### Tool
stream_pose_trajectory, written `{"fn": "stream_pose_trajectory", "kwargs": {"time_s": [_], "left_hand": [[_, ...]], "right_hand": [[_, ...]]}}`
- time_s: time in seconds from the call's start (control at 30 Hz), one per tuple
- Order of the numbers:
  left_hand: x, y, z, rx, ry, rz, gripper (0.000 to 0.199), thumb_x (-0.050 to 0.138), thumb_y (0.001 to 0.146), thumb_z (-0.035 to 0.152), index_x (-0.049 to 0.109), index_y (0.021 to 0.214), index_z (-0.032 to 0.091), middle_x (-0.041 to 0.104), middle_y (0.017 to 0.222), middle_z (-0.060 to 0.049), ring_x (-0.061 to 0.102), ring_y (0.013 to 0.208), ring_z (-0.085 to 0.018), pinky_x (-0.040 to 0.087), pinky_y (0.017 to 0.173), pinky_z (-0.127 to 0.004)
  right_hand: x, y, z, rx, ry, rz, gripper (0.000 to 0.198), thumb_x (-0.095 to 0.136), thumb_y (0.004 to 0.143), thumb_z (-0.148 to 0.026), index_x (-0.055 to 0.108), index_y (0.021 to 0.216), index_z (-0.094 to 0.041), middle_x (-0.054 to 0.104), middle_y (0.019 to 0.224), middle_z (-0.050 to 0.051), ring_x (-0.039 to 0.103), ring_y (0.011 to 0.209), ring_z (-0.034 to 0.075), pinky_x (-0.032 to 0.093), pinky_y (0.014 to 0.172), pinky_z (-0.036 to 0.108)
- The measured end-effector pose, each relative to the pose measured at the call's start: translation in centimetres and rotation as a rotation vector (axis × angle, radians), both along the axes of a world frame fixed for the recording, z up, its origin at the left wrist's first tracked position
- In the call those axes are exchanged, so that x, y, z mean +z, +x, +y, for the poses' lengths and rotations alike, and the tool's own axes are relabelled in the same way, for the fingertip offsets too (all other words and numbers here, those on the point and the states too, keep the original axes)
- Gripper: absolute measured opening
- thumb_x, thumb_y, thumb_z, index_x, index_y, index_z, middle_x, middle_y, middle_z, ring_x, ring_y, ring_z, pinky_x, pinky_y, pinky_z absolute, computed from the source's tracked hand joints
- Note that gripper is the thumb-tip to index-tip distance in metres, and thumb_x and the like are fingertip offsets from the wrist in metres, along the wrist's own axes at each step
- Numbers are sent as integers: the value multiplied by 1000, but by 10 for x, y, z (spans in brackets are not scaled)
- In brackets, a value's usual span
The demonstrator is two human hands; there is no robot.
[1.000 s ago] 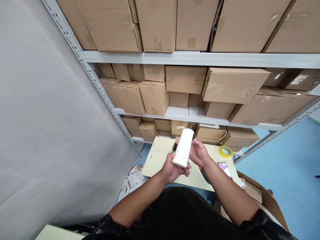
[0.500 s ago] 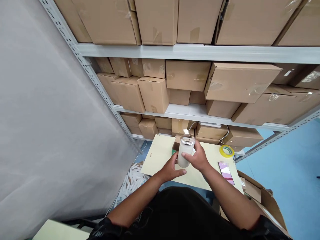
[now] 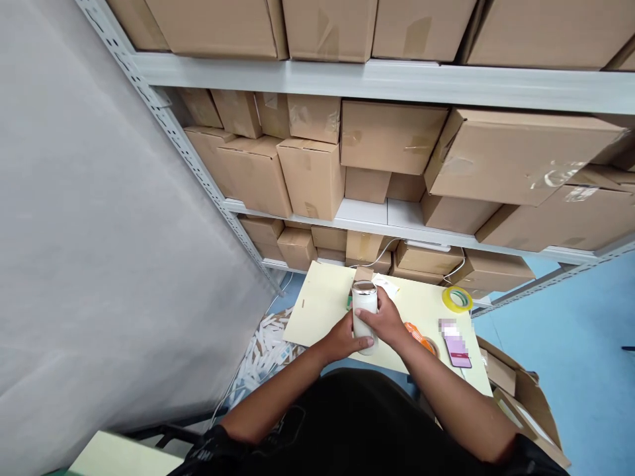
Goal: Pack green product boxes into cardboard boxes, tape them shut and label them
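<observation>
Satin white and bright metal in my grip.
The cup (image 3: pixel 366 325) I hold looks smooth, its rim (image 3: pixel 365 291) shiny like polished metal; around me are matt cardboard boxes (image 3: pixel 312 182) with glossy clear tape (image 3: pixel 556 174), painted metal shelving (image 3: pixel 347 76), a smooth tabletop (image 3: pixel 317 297), and my dull black cloth shirt (image 3: pixel 357 423).

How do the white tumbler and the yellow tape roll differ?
The white tumbler is a tall cylinder; the yellow tape roll is a low ring. The white tumbler is held by the left hand and right hand, while the yellow tape roll lies flat on the table. Both are round.
</observation>
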State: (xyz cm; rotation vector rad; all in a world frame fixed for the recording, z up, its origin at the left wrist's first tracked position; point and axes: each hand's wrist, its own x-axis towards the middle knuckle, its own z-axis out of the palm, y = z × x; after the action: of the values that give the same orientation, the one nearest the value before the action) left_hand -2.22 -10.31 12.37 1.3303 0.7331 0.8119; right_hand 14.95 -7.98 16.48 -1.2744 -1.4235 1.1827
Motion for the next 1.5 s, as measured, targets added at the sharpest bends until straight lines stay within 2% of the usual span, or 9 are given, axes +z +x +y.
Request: {"fn": "stream_pose_trajectory", "kwargs": {"time_s": [0.13, 0.23, 0.37, 0.67, 0.8, 0.93, 1.13, 1.33, 1.5], "left_hand": [[0, -11, 9, 265, 68, 211, 79, 89, 73, 42, 50, 138, 19, 66, 132, -13, 64, 117, -32, 52, 99, -44], [-11, -28, 19, 318, 51, 271, 69, 89, 71, 39, 55, 128, 19, 70, 121, -11, 67, 109, -31, 54, 95, -43], [-31, -62, 43, 275, -29, 103, 69, 88, 73, 43, 55, 130, 19, 69, 127, -11, 66, 115, -30, 52, 100, -43], [-53, -107, 109, 89, -152, 32, 83, 93, 65, 48, 56, 132, 17, 71, 123, -12, 66, 111, -30, 52, 97, -43], [-55, -101, 128, 86, -155, -6, 83, 94, 64, 46, 56, 133, 17, 71, 121, -11, 67, 111, -30, 53, 98, -43], [-34, -81, 151, 71, -72, 16, 75, 92, 67, 42, 59, 129, 17, 72, 119, -12, 68, 113, -31, 53, 100, -45], [1, -40, 178, -52, 145, 158, 68, 89, 68, 36, 60, 128, 18, 72, 121, -9, 68, 112, -29, 53, 100, -43], [-15, -20, 181, -90, 301, 345, 72, 83, 64, 20, 59, 132, 20, 66, 132, -10, 64, 120, -29, 51, 106, -42], [-24, -22, 185, -120, 352, 456, 73, 81, 63, 18, 62, 133, 22, 70, 127, -6, 66, 116, -28, 51, 105, -40]], "right_hand": [[-12, -33, 8, -210, -74, -216, 61, 81, 73, -52, 55, 119, -22, 72, 108, 8, 69, 99, 30, 54, 86, 43], [-14, -57, 16, -138, -77, -249, 68, 79, 75, -51, 52, 130, -22, 71, 119, 10, 69, 106, 30, 54, 91, 44], [-21, -70, 24, -25, -40, -300, 72, 77, 78, -47, 51, 141, -23, 66, 130, 12, 66, 113, 28, 53, 98, 45], [-43, -42, 12, -281, -166, -257, 41, 66, 86, -53, 68, 113, -21, 74, 103, 8, 69, 93, 25, 55, 89, 41], [-48, -40, 5, -433, -138, -352, 40, 64, 87, -50, 65, 116, -23, 72, 106, 8, 68, 93, 25, 56, 85, 40], [-72, -36, 4, -558, -174, -488, 47, 64, 85, -47, 59, 126, -24, 65, 121, 10, 67, 95, 26, 57, 81, 43], [-113, -28, 15, -409, -53, -553, 71, 65, 84, -40, 44, 150, -28, 49, 148, 12, 62, 121, 30, 54, 103, 51], [-143, -21, 25, -394, -46, -604, 56, 66, 82, -34, 56, 137, -25, 53, 143, 13, 56, 132, 32, 47, 113, 53], [-148, -16, 21, -386, -55, -610, 47, 64, 83, -33, 60, 128, -24, 57, 136, 12, 60, 125, 30, 49, 111, 50]]}}
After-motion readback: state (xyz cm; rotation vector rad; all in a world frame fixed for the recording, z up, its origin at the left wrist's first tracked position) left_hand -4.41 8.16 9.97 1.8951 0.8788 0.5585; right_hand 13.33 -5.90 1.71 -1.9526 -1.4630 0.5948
